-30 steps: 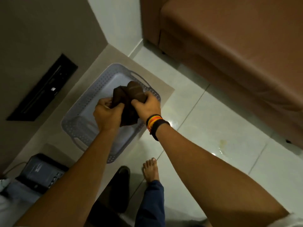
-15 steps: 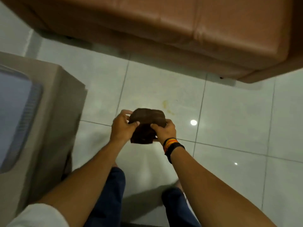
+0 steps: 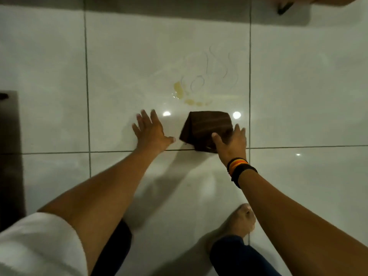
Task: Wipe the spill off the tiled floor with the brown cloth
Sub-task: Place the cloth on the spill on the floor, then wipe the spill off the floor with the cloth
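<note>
Since half a second ago both hands have dropped to the floor (image 3: 59,76). The right hand (image 3: 231,143) presses flat on the cloth (image 3: 207,126), just short of the spill (image 3: 189,94); the left hand (image 3: 150,131) lies spread and empty beside the cloth. A loose, light push risks only smearing the liquid.

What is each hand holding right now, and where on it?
Right hand presses on the brown cloth at its near right corner, fingers spread, not gripping. Left hand lies flat on the floor tile, holding nothing.
</note>
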The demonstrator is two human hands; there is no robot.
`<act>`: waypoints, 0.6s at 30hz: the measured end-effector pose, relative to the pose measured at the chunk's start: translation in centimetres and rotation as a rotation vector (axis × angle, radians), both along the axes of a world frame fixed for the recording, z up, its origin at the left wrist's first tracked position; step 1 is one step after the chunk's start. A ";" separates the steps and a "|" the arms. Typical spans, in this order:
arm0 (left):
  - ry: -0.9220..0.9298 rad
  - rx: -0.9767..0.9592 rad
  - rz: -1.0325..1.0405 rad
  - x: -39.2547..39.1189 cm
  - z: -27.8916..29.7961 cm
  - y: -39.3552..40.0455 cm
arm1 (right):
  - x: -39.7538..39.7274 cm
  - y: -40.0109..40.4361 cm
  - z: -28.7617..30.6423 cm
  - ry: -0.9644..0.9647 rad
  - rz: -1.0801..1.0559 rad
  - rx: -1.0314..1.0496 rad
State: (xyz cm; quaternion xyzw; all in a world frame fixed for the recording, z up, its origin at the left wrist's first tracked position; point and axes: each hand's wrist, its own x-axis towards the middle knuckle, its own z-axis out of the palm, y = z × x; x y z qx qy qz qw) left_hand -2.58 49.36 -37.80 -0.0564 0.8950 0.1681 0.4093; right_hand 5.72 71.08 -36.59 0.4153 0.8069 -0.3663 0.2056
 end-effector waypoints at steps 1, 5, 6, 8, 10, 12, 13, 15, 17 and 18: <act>0.030 -0.034 -0.029 -0.5 -1.5 -0.7 | -0.3 -0.6 -1.8 0.039 0.006 0.013; 0.062 -0.084 -0.032 -2.3 -5.7 -2.0 | -4.5 -4.1 -7.8 -0.018 -0.117 0.092; 0.045 -0.083 -0.010 -2.6 -6.4 -2.1 | -6.1 -5.0 -9.2 -0.080 -0.170 0.131; 0.013 -0.064 0.021 -2.7 -7.8 -2.2 | -8.7 -6.3 -11.5 -0.138 -0.163 0.276; 0.001 -0.033 0.013 -2.5 -8.9 -2.6 | -9.5 -7.1 -13.2 -0.045 0.075 0.454; -0.015 0.005 -0.003 -2.5 -9.5 -3.0 | -8.7 -6.6 -14.0 0.088 0.436 0.554; -0.042 0.026 0.000 -2.7 -9.2 -3.1 | -8.0 -5.8 -13.9 0.144 0.593 0.535; -0.093 0.031 -0.010 -3.3 -8.4 -3.3 | -5.7 -3.4 -13.5 0.207 0.817 0.506; -0.148 0.016 -0.022 -3.6 -7.8 -3.3 | -3.9 -0.4 -12.9 0.164 0.817 0.508; -0.166 0.015 -0.019 -3.7 -7.7 -3.3 | -3.8 0.8 -12.8 0.112 0.716 0.521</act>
